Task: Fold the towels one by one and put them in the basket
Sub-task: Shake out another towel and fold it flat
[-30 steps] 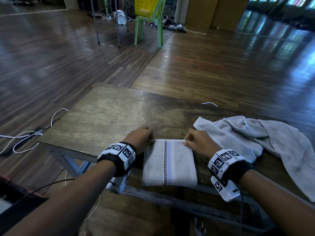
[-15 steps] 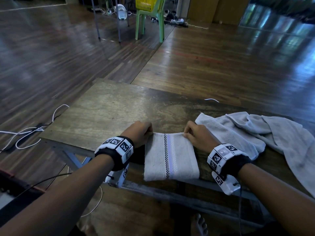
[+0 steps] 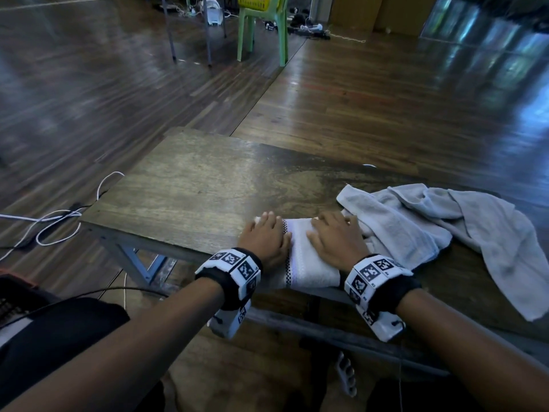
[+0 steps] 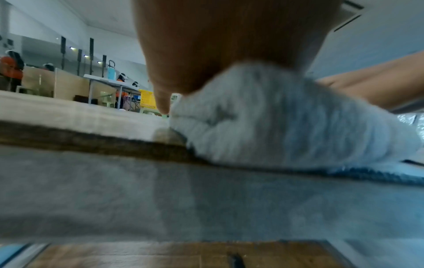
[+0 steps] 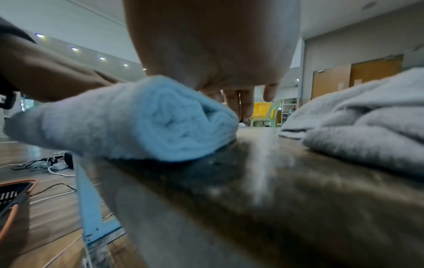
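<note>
A folded white towel (image 3: 310, 264) with a checkered stripe lies at the near edge of the wooden table (image 3: 193, 188). My left hand (image 3: 264, 233) rests flat on its left part and my right hand (image 3: 335, 236) rests flat on its right part, fingers straight and pointing away from me. From the left wrist the palm (image 4: 229, 45) sits on the thick folded towel (image 4: 286, 117). In the right wrist view my right hand (image 5: 218, 45) presses the same towel (image 5: 137, 123), its fingers (image 5: 241, 101) stretched out. A dark basket with an orange rim (image 5: 13, 195) stands on the floor at my left.
A heap of unfolded grey towels (image 3: 416, 221) lies on the table just right of my right hand, also in the right wrist view (image 5: 367, 117). White cables (image 3: 59, 221) lie on the floor left of the table. Far ahead a yellow basket (image 3: 255, 0) sits on a green chair (image 3: 264, 31).
Both hands pinched the far corners of the folded towel before. Now they lie flat on top of it with fingers spread. The towel stays at the near table edge.
</note>
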The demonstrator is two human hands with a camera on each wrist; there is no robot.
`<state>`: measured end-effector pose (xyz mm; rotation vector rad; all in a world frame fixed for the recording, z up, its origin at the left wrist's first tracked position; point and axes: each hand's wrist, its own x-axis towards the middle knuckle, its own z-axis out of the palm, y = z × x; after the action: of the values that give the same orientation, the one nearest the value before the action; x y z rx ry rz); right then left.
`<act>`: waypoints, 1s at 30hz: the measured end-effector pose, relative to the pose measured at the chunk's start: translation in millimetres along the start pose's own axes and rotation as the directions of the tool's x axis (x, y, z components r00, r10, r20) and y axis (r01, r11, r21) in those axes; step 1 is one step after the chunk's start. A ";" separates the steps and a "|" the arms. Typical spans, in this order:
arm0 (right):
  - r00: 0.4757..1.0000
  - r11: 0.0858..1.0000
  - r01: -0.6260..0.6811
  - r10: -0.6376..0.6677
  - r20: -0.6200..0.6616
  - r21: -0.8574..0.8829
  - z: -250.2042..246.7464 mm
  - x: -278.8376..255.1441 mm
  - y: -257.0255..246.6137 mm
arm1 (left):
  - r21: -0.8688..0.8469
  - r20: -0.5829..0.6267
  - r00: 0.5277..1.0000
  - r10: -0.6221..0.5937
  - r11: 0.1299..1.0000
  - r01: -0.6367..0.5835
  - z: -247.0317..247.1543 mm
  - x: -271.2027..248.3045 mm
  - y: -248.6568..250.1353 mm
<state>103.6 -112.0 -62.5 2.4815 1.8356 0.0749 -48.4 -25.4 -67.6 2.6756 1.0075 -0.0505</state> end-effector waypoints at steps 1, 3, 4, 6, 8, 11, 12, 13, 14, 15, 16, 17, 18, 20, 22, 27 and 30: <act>0.999 0.999 -0.034 0.032 0.042 0.041 3.1 -3.2 -2.4 | -0.017 0.035 0.999 -0.029 0.999 0.030 4.9 -1.5 -0.6; 0.990 0.990 -0.095 0.083 0.114 0.108 10.7 -7.6 -4.8 | -0.019 0.043 0.998 -0.045 0.999 0.046 12.5 -2.5 -3.7; 0.985 0.985 -0.116 0.098 0.142 0.129 14.7 -9.1 -5.3 | -0.023 0.030 0.998 -0.046 0.999 0.047 15.3 -2.8 -5.6; 0.975 0.975 -0.147 0.115 0.191 0.167 20.3 -11.0 -6.3 | -0.056 -0.008 0.998 -0.068 0.996 0.067 20.9 -1.8 -10.0; 0.969 0.967 -0.163 0.120 0.216 0.197 22.8 -10.8 -6.4 | -0.095 -0.044 0.993 -0.106 0.990 0.101 25.1 0.9 -15.3; 0.963 0.959 -0.176 0.121 0.242 0.222 20.9 -9.5 -6.4 | -0.101 -0.041 0.992 -0.119 0.988 0.114 24.5 5.0 -19.9; 0.963 0.956 -0.179 0.122 0.239 0.232 20.9 -9.0 -6.6 | -0.099 -0.035 0.991 -0.130 0.987 0.126 23.2 5.9 -21.7; 0.966 0.953 -0.181 0.126 0.225 0.243 19.5 -8.6 -6.9 | -0.099 -0.028 0.988 -0.150 0.984 0.146 21.0 6.9 -23.6; 0.970 0.949 -0.186 0.136 0.203 0.253 19.2 -8.3 -5.9 | -0.099 -0.022 0.984 -0.176 0.980 0.173 18.5 7.0 -25.6; 0.973 0.946 -0.196 0.155 0.168 0.260 17.4 -8.4 -4.2 | -0.095 -0.024 0.979 -0.205 0.975 0.202 15.7 6.6 -27.5; 0.976 0.941 -0.208 0.182 0.119 0.268 15.9 -8.3 -1.1 | -0.087 -0.043 0.972 -0.233 0.970 0.229 12.9 5.7 -29.3; 0.975 0.933 -0.224 0.215 0.062 0.282 12.9 -8.5 2.1 | -0.077 -0.075 0.964 -0.256 0.965 0.250 9.9 4.5 -30.9; 0.967 0.918 -0.247 0.253 0.021 0.311 8.4 -9.0 4.8 | -0.067 -0.110 0.957 -0.270 0.962 0.264 6.1 2.8 -31.9; 0.943 0.864 -0.320 0.329 0.045 0.389 -1.7 -11.5 7.9 | -0.050 -0.150 0.944 -0.295 0.955 0.291 -3.0 -1.2 -31.3; 0.913 0.812 -0.405 0.379 0.149 0.421 -8.1 -13.1 10.2 | -0.061 -0.117 0.937 -0.330 0.944 0.325 -11.2 -4.5 -29.7; 0.875 0.686 -0.482 0.348 0.337 0.545 -4.9 -6.0 10.7 | -0.262 0.085 0.922 -0.377 0.885 0.386 -17.5 -11.9 -32.0; 0.860 0.606 -0.510 0.334 0.387 0.610 -5.7 -3.5 6.9 | -0.339 0.157 0.919 -0.361 0.855 0.393 -21.4 -13.1 -31.0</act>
<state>108.7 -117.2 -56.3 3.1724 1.2538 -1.0575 -79.9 -5.7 -53.1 2.0936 1.3525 -0.0533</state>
